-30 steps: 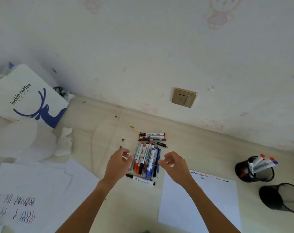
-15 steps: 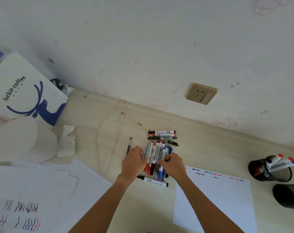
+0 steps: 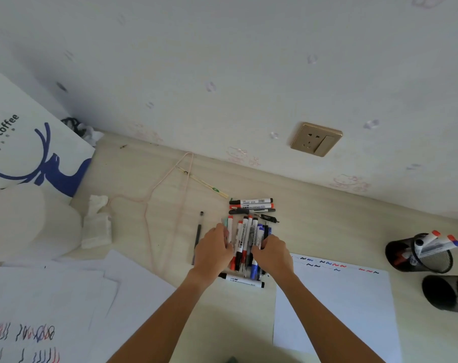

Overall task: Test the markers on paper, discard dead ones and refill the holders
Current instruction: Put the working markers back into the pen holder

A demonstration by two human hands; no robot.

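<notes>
Now | upright holder [image 3: 419, 254]: several markers | tipped holder [image 3: 448, 293]: contents unclear | hands: left [image 3: 213, 251], right [image 3: 273, 254] grip marker pile [image 3: 247, 239]

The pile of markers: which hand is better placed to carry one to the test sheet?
Probably the right hand: it lies on the pile of markers beside the white test sheet; the left hand is on the far side.

The white paper bag [image 3: 26, 142] at far left carries dark blue lettering, "uckin coffee", with the first letter cut off by the frame edge; a blue deer emblem stands beneath it. The red-capped marker [image 3: 251, 206] lying crosswise behind the marker pile bears print that appears to read "WHITEBOARD". Print on the other markers is too small to read.
</notes>
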